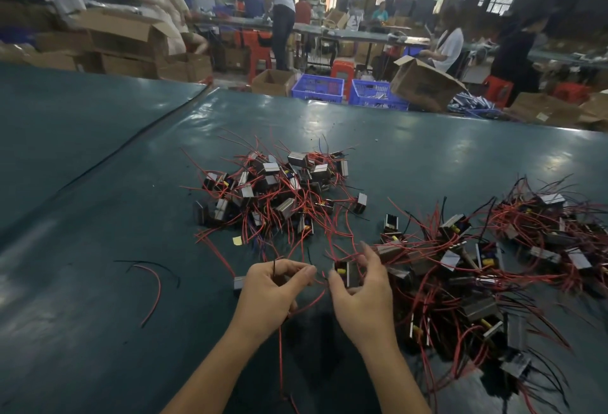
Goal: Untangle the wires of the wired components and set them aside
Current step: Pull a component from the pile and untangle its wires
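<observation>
A tangled heap of small black-and-silver wired components [279, 189] with red and black leads lies at the middle of the dark green table [98, 216]. A second, larger heap [487, 282] spreads along the right side. My right hand [360, 295] grips one small component [343, 273] with a yellow part between thumb and fingers. My left hand [273, 292] pinches red and black wires [296, 306] that run toward that component. Another component [239, 283] lies on the table, touching the left hand's far side.
Loose red and black wires [154, 285] lie on the table at the left, and a small yellow scrap [237, 241] sits near the middle heap. Beyond the table's far edge are blue crates [317, 87], cardboard boxes [424, 84], red stools and several people at other benches.
</observation>
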Tool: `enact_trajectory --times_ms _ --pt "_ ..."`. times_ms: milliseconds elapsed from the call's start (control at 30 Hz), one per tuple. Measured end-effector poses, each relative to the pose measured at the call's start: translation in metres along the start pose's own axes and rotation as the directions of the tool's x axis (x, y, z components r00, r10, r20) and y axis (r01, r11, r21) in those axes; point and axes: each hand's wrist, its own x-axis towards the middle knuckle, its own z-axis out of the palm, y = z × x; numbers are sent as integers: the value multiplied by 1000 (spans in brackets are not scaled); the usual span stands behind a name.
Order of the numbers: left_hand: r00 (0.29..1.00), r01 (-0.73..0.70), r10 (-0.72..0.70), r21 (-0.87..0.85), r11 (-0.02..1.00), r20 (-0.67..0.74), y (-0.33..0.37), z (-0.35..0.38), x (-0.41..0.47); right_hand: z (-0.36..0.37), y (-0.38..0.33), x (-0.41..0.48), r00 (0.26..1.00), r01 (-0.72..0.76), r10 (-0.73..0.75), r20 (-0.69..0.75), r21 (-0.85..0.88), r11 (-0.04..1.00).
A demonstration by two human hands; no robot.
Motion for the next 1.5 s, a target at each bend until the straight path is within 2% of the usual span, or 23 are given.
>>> enact_trajectory --times_ms 33,67,133,200,233,333,467,533,633,700,800,867,933,1000,1067,1133,1200,1300,1500 --pt "1000 0 0 25 1000 7 -1 -1 0 -1 0 -1 995 75 -85 -56 -150 986" --pt "1000 -1 0 51 999 18 -2 -1 1 -2 -1 -3 979 149 -176 -105 -224 963" --pt "998 -13 8 92 996 61 -2 -4 2 -2 -4 -5 934 307 -336 -118 -212 928" --pt "992 -52 37 123 991 120 -1 -6 2 2 -5 -6 890 444 -456 -22 -195 875" --pt "989 -72 53 140 988 140 -1 -7 2 4 -4 -6 881 470 -471 42 -200 860" --pt "985 -98 68 194 976 157 -1 -12 4 4 0 -5 913 393 -362 188 -171 903" --pt "989 -99 75 187 977 129 -1 -17 8 -1 3 -2 894 410 -366 259 -142 901" --pt "990 -94 80 128 987 116 1 -20 9 0 2 -1 900 420 -398 175 -115 900" --pt "990 -112 109 28 993 86 5 -24 10 -4 -2 3 953 302 -298 -56 84 950" --pt "989 -113 115 -30 993 89 8 -26 11 -9 -3 6 954 280 -255 -158 166 945" --pt "991 -6 25 -142 990 129 10 -30 14 -14 0 10 925 284 -220 -310 181 942" --pt "978 109 -74 -177 978 196 9 -32 14 -17 5 14 923 248 -168 -346 204 947" --pt "959 196 -142 -208 958 246 8 -31 14 -21 8 17 936 241 -166 -309 224 944" --pt "959 182 -138 -165 969 246 5 -25 13 -22 7 17 938 292 -231 -258 228 929" --pt "974 52 -58 34 998 219 0 -18 11 -20 6 15 936 339 -296 -192 252 907" --pt "981 -109 71 205 973 183 -5 -11 7 -17 7 15 933 360 -345 -106 259 896" --pt "973 -212 184 222 952 140 -8 -5 2 -15 8 15 930 360 -369 -9 237 902" --pt "956 -291 274 242 926 100 -9 2 -1 -12 6 12 932 316 -348 102 241 918" --pt "946 -296 318 225 928 -66 -7 -2 1 -1 -4 2 892 395 -420 168 165 904"
